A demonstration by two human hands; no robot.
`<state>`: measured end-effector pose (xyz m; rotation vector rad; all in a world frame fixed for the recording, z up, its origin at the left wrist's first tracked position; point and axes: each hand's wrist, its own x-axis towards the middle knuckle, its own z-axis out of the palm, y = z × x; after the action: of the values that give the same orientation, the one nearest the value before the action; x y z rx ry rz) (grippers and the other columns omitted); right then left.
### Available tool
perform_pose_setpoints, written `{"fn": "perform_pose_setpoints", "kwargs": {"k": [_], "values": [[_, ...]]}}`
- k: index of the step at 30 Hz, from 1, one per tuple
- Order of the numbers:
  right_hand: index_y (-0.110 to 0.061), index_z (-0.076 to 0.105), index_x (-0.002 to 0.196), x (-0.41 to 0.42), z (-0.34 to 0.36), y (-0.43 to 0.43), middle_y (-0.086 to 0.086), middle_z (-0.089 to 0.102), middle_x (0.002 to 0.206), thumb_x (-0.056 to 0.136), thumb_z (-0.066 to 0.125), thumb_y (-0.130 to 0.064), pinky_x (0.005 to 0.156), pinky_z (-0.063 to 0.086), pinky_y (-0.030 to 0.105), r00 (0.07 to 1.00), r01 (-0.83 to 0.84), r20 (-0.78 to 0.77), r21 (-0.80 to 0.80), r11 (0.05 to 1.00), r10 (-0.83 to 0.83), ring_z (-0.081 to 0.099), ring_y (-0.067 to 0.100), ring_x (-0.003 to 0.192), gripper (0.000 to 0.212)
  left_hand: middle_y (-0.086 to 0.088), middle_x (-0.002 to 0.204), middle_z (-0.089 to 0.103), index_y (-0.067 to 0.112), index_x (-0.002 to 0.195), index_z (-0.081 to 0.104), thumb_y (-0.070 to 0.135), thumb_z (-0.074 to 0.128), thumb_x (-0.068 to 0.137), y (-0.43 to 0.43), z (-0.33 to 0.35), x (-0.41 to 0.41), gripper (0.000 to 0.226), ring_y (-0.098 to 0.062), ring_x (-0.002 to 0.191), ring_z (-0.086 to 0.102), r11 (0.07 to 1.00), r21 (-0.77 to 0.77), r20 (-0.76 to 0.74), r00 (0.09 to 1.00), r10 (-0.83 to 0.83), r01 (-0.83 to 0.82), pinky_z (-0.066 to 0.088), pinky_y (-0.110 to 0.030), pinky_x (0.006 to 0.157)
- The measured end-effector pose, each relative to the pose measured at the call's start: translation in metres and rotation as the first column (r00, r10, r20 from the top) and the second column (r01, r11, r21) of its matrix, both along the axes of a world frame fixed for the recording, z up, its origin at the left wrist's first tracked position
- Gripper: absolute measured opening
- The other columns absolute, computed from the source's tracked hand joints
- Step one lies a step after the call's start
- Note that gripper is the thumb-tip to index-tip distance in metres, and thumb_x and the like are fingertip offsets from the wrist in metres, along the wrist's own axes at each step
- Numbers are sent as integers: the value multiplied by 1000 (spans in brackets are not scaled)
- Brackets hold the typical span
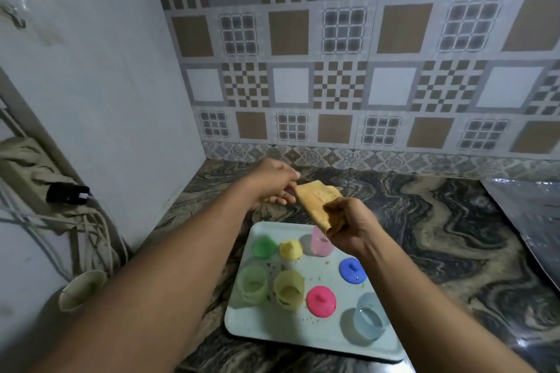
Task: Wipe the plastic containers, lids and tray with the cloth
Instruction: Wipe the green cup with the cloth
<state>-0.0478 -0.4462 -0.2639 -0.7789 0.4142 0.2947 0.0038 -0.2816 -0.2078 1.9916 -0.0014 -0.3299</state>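
Observation:
A tan cloth (315, 198) is stretched in the air above the far end of a pale tray (272, 330). My left hand (272, 182) pinches its far corner and my right hand (348, 222) grips its near end. On the tray stand a green container (252, 283), a yellow container (289, 291), a pink container (319, 242) and a clear blue container (368, 322). Lids lie among them: green (264, 247), yellow (290, 249), blue (351, 270) and pink (320, 301). Small crumbs dot the tray.
The tray sits on a dark marbled counter (439, 236) in a corner of tiled walls. A shiny foil-like sheet (533, 215) lies at the right. At the left, off the counter, are a power strip with cables (66, 194) and a pale cup (81, 289).

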Motion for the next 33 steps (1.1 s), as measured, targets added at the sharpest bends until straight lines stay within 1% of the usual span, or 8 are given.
{"fn": "perform_pose_setpoints", "kwargs": {"k": [2,4,8,16,23,26,29,33], "values": [[4,62,113,-4,-11,-3,18,76,91,89,38,7,58,61,37,997,19,-74,-51,999,-22,75,28,68,34,-5,92,70,12,88,68,12,63,93,16,-23,3,7,-20,64,66,949,294,71,988,-139,113,55,-32,60],[4,56,130,-5,-24,-7,22,72,114,89,37,6,81,61,46,997,38,-63,-26,999,-39,74,35,93,44,2,82,70,15,83,73,11,65,89,31,-46,1,11,-18,73,65,828,499,19,952,-305,255,55,-31,65],[1,58,128,-12,-44,-8,24,68,121,94,38,-3,105,47,51,997,45,-59,66,997,-41,66,44,111,40,4,90,68,21,88,74,18,77,81,62,-96,-5,8,-16,84,64,677,651,-120,927,-354,343,57,-35,83],[5,55,134,-28,-80,18,27,62,131,95,37,-6,108,44,49,990,6,-140,59,998,2,58,45,123,45,6,87,69,27,77,70,27,87,70,92,-148,-14,18,-14,81,66,574,731,-171,913,-370,370,59,-39,81],[-6,61,129,-24,-82,40,18,73,115,99,37,-6,103,47,49,991,65,-101,-163,984,-82,70,37,106,38,6,80,73,20,78,75,18,66,86,107,-154,-6,12,-13,75,68,630,699,-82,914,-398,337,60,-39,78],[-19,61,132,-24,-71,57,4,75,111,99,39,-2,66,51,33,970,228,188,-490,841,-153,72,18,94,44,4,77,69,15,83,75,14,63,92,112,-139,6,15,-16,73,68,804,545,-25,963,-269,238,60,-37,76],[-20,50,144,-26,-71,82,-7,57,140,102,40,-6,105,46,27,867,377,496,-720,583,52,55,2,124,46,1,88,72,17,88,75,19,66,93,105,-118,22,10,-18,83,68,904,399,76,977,-200,154,53,-30,75],[-25,29,155,-22,-86,114,-13,30,160,102,35,-45,121,22,28,827,365,475,-861,354,302,24,-2,146,57,3,92,74,16,96,75,21,66,94,82,-102,31,11,-14,86,67,936,320,204,954,-220,147,49,-26,74]]}}
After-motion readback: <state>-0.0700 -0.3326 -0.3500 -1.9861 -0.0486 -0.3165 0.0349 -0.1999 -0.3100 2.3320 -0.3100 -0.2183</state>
